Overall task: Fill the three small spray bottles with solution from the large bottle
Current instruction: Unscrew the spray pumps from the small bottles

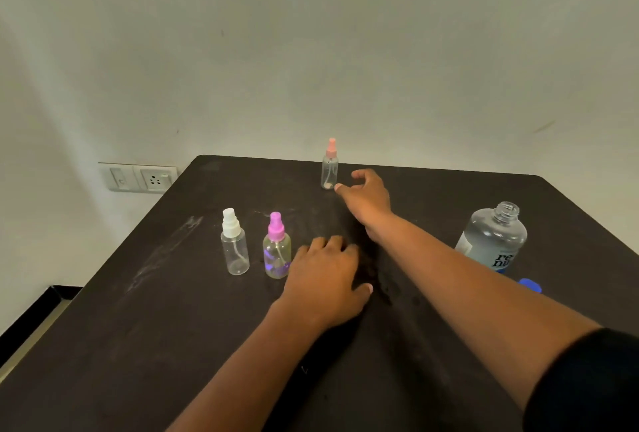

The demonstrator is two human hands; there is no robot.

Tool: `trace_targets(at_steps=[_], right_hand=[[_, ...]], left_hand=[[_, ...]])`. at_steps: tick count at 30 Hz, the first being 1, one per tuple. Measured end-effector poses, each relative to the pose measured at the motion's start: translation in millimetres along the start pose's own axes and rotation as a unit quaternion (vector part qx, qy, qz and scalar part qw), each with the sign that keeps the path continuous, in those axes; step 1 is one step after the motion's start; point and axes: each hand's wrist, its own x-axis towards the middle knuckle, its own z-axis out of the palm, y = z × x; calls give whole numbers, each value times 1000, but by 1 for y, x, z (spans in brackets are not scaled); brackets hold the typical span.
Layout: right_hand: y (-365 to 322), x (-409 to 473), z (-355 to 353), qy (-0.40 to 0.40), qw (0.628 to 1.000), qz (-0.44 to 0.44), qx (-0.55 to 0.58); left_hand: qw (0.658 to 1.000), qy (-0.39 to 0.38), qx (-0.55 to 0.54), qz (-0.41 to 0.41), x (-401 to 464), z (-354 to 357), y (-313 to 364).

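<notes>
Reaching right hand (366, 196), fingers apart, possibly touching pink-capped bottle (329, 169); left hand (325, 279) loosely curled on table (138, 345).

A single head-worn, wide-angle view looks forward and down across the dark table (138, 345) from its near edge, facing the pale wall (311, 51) behind the table's far edge. The near tabletop fills the lower frame close up; the far edge lies mid-frame, with wall above it.
</notes>
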Motion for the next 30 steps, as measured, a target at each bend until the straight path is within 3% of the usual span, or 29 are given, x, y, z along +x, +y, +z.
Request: trace_targets(at_steps=[6,17,30], right_hand=[[-7,36,18,-8,998,-33,-45],[-10,62,41,5,999,-32,4],[4,-74,-19,-63,992,-112,19]], left_hand=[[999,28,-12,8,5,10,-9],[996,74,-42,15,-2,21,-8],[995,96,-28,1,-66,16,9]])
